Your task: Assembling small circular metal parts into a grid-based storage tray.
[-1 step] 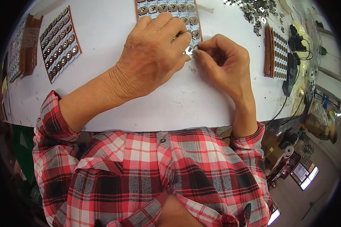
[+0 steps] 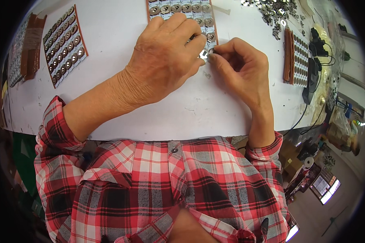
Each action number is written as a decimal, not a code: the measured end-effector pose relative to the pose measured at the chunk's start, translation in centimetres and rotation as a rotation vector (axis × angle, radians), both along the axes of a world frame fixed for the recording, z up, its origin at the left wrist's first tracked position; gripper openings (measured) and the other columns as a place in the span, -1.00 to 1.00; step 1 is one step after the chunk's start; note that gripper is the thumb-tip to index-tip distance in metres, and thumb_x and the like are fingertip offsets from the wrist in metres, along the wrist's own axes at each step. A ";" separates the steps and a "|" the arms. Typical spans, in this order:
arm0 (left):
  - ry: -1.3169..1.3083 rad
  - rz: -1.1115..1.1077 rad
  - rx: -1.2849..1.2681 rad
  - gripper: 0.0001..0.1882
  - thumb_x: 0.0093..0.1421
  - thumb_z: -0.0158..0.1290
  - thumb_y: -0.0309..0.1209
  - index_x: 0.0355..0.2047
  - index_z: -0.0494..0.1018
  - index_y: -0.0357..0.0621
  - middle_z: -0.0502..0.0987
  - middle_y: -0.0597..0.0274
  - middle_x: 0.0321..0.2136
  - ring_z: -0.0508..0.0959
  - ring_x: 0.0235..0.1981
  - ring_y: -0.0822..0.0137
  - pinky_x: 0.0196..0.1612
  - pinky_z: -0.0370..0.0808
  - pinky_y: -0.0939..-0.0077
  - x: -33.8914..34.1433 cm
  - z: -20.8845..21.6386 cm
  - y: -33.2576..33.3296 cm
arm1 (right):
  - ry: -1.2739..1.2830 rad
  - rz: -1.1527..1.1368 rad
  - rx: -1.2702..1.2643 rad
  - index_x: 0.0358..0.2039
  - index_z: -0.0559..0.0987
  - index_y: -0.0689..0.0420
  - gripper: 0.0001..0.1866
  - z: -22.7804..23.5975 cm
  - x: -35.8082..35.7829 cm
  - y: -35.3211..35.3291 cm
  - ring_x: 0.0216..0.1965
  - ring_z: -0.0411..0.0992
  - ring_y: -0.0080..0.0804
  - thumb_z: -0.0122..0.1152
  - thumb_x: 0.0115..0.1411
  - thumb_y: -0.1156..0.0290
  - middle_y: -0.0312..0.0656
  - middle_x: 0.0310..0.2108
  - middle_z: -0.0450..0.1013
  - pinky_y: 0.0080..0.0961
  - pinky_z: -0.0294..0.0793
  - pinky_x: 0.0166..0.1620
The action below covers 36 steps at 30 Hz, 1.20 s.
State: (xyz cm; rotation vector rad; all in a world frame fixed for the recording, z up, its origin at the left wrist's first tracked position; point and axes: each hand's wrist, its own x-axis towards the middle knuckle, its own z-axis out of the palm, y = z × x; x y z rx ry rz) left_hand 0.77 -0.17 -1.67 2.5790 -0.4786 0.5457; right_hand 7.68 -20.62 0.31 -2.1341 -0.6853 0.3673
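The left hand (image 2: 166, 56) lies flat over the brown-edged card of small metal pieces (image 2: 182, 8), hiding its lower rows. The right hand (image 2: 241, 67) pinches a tiny shiny metal piece (image 2: 205, 56) at that card's lower corner, touching the left fingertips. Beyond the right hand lie loose silver parts (image 2: 275, 12) and a stacked card pile (image 2: 294, 56); far left, another filled card (image 2: 65, 44) on the white table (image 2: 150, 117).

We count two bare hands (image 2: 166, 60); three brown-edged cards of small metal buttons (image 2: 64, 44); one white counter (image 2: 121, 24).
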 end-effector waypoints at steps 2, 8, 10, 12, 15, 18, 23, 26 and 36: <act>0.009 -0.002 0.013 -0.51 -0.13 0.41 -0.45 -0.12 0.58 -0.18 0.55 0.24 -0.17 0.53 -0.13 0.20 -0.14 0.42 0.31 0.2 -0.1 0.0 | -0.021 0.014 -0.003 -0.25 0.65 0.29 -0.90 0.0 -0.1 -0.2 -0.45 0.40 -0.78 0.37 0.21 0.61 -0.40 -0.45 0.55 -0.79 0.38 -0.36; 0.023 -0.008 0.020 -0.48 -0.16 0.41 -0.45 -0.11 0.56 -0.17 0.54 0.21 -0.17 0.53 -0.13 0.16 -0.12 0.44 0.27 -0.4 0.9 1.0 | 0.159 -0.180 0.306 -0.24 0.63 0.26 -0.94 -0.8 1.0 0.3 -0.51 0.35 -0.77 0.31 0.28 0.58 -0.41 -0.45 0.51 -0.77 0.27 -0.46; 0.095 -0.124 -0.113 -0.56 -0.11 0.34 -0.45 -0.15 0.56 -0.20 0.54 0.17 -0.19 0.53 -0.13 0.13 -0.12 0.45 0.23 -0.2 1.1 1.3 | 0.085 -0.194 0.198 -0.26 0.61 0.24 -0.94 -0.6 1.7 -1.4 -0.57 0.31 -0.76 0.30 0.31 0.52 -0.42 -0.48 0.48 -0.75 0.19 -0.52; 0.098 -0.189 -0.113 -0.68 -0.06 0.24 -0.45 -0.25 0.53 -0.25 0.52 0.11 -0.25 0.51 -0.16 0.09 -0.16 0.44 0.21 -0.3 0.5 0.9 | 0.044 -0.209 0.185 -0.27 0.62 0.25 -0.94 -0.3 2.0 -3.0 -0.60 0.28 -0.77 0.28 0.31 0.52 -0.42 -0.52 0.45 -0.75 0.15 -0.55; 0.088 -0.154 0.037 -0.77 -0.07 0.17 -0.46 -0.36 0.48 -0.25 0.46 0.10 -0.34 0.48 -0.23 0.08 -0.22 0.42 0.21 -1.6 2.4 0.9 | 0.124 -0.271 0.310 -0.22 0.60 0.27 -0.91 0.3 2.2 -3.8 -0.63 0.26 -0.75 0.26 0.33 0.51 -0.33 -0.44 0.47 -0.75 0.15 -0.61; 0.081 -0.172 0.044 -0.79 -0.12 0.16 -0.49 -0.42 0.45 -0.22 0.42 0.12 -0.40 0.46 -0.29 0.09 -0.28 0.39 0.21 -2.4 3.1 1.0 | 0.095 -0.256 0.373 -0.24 0.62 0.21 -0.91 0.8 2.5 -4.2 -0.62 0.23 -0.77 0.28 0.34 0.45 -0.35 -0.45 0.46 -0.78 0.13 -0.61; 0.022 -0.040 0.003 -0.60 -0.24 0.26 -0.45 -0.32 0.44 -0.18 0.40 0.12 -0.39 0.46 -0.31 0.07 -0.28 0.40 0.18 -4.6 4.6 5.5 | 0.022 -0.301 0.404 -0.25 0.62 0.21 -0.89 1.8 2.6 -5.4 -0.59 0.24 -0.76 0.29 0.35 0.43 -0.37 -0.45 0.45 -0.77 0.15 -0.57; 0.050 0.175 0.101 -0.52 -0.23 0.24 -0.45 -0.19 0.51 -0.20 0.52 0.09 -0.31 0.54 -0.26 0.00 -0.19 0.50 0.18 -7.6 6.2 9.6 | -0.075 -0.361 0.415 -0.25 0.63 0.22 -0.87 2.0 3.1 -8.2 -0.57 0.25 -0.74 0.30 0.35 0.41 -0.38 -0.45 0.45 -0.74 0.18 -0.53; 0.153 0.275 0.057 -0.53 -0.21 0.22 -0.49 -0.18 0.53 -0.23 0.53 -0.01 -0.23 0.53 -0.11 -0.09 0.03 0.48 0.11 -8.7 5.0 14.9 | -0.801 -0.672 -0.541 0.02 0.59 0.33 -0.56 -1.8 2.4 -15.8 0.06 0.47 0.16 0.32 0.28 0.24 0.17 0.05 0.51 -0.08 0.42 0.16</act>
